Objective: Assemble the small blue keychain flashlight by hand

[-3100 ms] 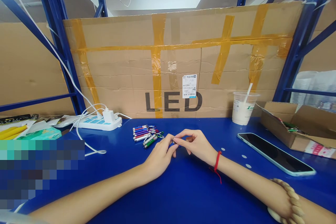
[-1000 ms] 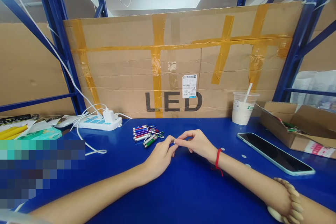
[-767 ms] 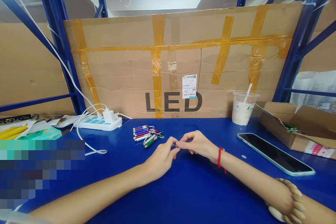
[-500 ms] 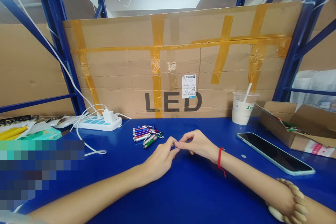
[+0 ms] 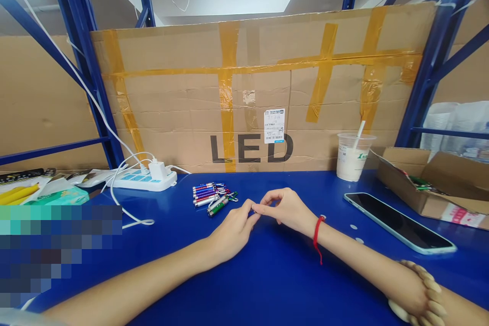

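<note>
My left hand (image 5: 232, 229) and my right hand (image 5: 284, 209) meet at their fingertips above the middle of the blue table (image 5: 244, 290). The fingers of both are pinched together. Whatever lies between them is hidden or too small to make out. Just behind my left hand is a small pile of shiny metal tubes (image 5: 206, 194) in blue, purple, red and silver. At its front lies a green and silver tube (image 5: 218, 205) with a green clip on its end.
A white power strip (image 5: 132, 180) with cables is at the back left. On the right are a drink cup (image 5: 352, 160), a phone (image 5: 399, 221), an open cardboard box (image 5: 431, 202) and two small pale discs (image 5: 353, 227). A large cardboard sheet (image 5: 171, 107) closes off the back.
My right wrist and forearm have shifted slightly, and a second pale disc now shows beside the forearm. The fingertips stay together, and the pile of tubes is unchanged.
</note>
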A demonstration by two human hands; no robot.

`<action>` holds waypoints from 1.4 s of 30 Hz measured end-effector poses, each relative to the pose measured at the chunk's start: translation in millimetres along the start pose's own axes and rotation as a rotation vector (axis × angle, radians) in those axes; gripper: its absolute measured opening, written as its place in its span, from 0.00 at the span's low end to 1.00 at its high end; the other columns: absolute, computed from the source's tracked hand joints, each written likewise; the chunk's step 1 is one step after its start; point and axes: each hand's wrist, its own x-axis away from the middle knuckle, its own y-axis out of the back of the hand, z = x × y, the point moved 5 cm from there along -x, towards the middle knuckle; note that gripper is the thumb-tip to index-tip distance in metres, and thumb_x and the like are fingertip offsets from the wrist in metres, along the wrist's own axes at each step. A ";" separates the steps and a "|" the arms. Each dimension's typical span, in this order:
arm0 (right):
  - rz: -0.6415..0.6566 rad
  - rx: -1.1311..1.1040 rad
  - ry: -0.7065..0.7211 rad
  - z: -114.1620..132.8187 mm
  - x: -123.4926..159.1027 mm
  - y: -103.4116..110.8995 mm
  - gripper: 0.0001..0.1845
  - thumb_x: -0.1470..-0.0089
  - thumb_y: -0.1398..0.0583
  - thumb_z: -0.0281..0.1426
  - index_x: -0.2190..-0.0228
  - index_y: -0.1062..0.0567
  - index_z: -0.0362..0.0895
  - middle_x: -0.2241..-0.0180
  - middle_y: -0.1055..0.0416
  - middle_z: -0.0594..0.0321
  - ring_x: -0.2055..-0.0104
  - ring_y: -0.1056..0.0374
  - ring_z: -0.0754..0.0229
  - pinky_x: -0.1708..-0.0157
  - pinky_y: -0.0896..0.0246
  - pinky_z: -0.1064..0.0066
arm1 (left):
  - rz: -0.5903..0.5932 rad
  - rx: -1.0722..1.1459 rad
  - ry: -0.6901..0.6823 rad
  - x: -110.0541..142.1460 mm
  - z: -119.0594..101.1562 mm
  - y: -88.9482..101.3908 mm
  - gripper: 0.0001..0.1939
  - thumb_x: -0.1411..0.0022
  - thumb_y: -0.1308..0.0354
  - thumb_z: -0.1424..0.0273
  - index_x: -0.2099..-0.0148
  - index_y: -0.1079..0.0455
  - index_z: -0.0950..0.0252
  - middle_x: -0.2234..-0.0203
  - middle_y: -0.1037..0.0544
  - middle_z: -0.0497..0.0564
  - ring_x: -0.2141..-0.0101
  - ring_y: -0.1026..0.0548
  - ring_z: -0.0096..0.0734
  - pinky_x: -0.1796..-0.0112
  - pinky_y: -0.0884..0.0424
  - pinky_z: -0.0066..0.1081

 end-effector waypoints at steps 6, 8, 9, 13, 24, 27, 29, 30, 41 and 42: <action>-0.160 0.221 0.117 11.4 2.5 9.1 0.19 0.62 0.37 0.50 0.82 0.23 0.47 0.79 0.27 0.63 0.77 0.36 0.61 0.80 0.51 0.73 | 0.001 -0.024 -0.007 0.7 -1.4 -1.2 0.04 0.37 0.55 0.68 0.65 0.44 0.61 0.77 0.34 0.44 0.77 0.35 0.29 0.75 0.42 0.27; -0.145 0.227 0.102 11.8 2.4 9.1 0.18 0.61 0.38 0.49 0.83 0.22 0.47 0.79 0.27 0.63 0.76 0.35 0.60 0.79 0.50 0.72 | 0.005 -0.024 -0.012 0.9 -2.0 -1.7 0.04 0.37 0.55 0.68 0.65 0.44 0.61 0.75 0.33 0.44 0.77 0.35 0.28 0.75 0.41 0.27; -0.130 0.218 0.089 11.2 2.0 8.8 0.18 0.61 0.38 0.49 0.83 0.22 0.47 0.79 0.26 0.63 0.77 0.35 0.60 0.79 0.49 0.72 | 0.006 -0.027 -0.011 1.0 -2.0 -1.9 0.03 0.37 0.55 0.68 0.65 0.44 0.61 0.75 0.32 0.45 0.77 0.35 0.28 0.75 0.41 0.27; -0.066 0.120 0.027 7.2 0.4 6.2 0.20 0.61 0.38 0.49 0.84 0.22 0.45 0.82 0.28 0.63 0.81 0.38 0.63 0.81 0.49 0.73 | 0.000 -0.046 -0.009 1.2 -2.1 -1.7 0.03 0.38 0.55 0.69 0.64 0.43 0.62 0.76 0.32 0.45 0.78 0.36 0.27 0.76 0.40 0.27; 0.017 -0.041 -0.133 -2.0 2.2 -0.7 0.23 0.61 0.38 0.51 0.85 0.27 0.42 0.90 0.43 0.69 0.88 0.51 0.70 0.87 0.58 0.75 | 0.006 -0.025 -0.015 0.6 -7.0 1.9 0.07 0.35 0.60 0.71 0.62 0.42 0.63 0.75 0.32 0.47 0.73 0.32 0.32 0.69 0.37 0.30; 0.014 -0.004 -0.084 0.0 1.7 -1.0 0.24 0.58 0.40 0.51 0.85 0.27 0.42 0.88 0.39 0.67 0.87 0.49 0.70 0.86 0.56 0.75 | 0.002 -0.014 -0.011 -0.1 -4.6 1.0 0.08 0.35 0.61 0.71 0.63 0.42 0.63 0.77 0.34 0.46 0.74 0.34 0.30 0.71 0.37 0.29; -0.017 0.040 -0.026 3.0 1.9 0.3 0.23 0.57 0.41 0.50 0.83 0.26 0.43 0.85 0.34 0.66 0.86 0.47 0.69 0.84 0.53 0.75 | -0.007 0.004 -0.003 -0.2 -2.6 0.3 0.09 0.35 0.62 0.71 0.65 0.42 0.63 0.78 0.35 0.45 0.75 0.34 0.30 0.71 0.38 0.28; -0.045 0.067 0.009 5.0 2.2 1.5 0.22 0.56 0.40 0.49 0.82 0.25 0.43 0.83 0.32 0.66 0.85 0.45 0.69 0.83 0.51 0.75 | -0.015 0.013 0.001 -0.2 -1.7 0.2 0.09 0.35 0.61 0.71 0.66 0.43 0.63 0.78 0.35 0.45 0.75 0.35 0.29 0.72 0.39 0.28; -0.039 0.011 0.262 8.1 0.2 1.6 0.09 0.54 0.37 0.38 0.73 0.23 0.44 0.70 0.29 0.65 0.85 0.44 0.73 0.84 0.48 0.76 | -0.091 0.088 0.093 -1.3 1.5 4.7 0.10 0.38 0.60 0.68 0.72 0.45 0.62 0.81 0.38 0.43 0.77 0.38 0.29 0.73 0.43 0.27; -0.027 -0.007 0.271 7.7 -0.1 1.5 0.09 0.53 0.37 0.37 0.73 0.23 0.44 0.70 0.30 0.64 0.86 0.44 0.73 0.84 0.48 0.76 | -0.088 0.094 0.097 -1.3 1.0 4.9 0.10 0.38 0.59 0.68 0.72 0.45 0.62 0.81 0.38 0.43 0.77 0.38 0.29 0.73 0.43 0.27</action>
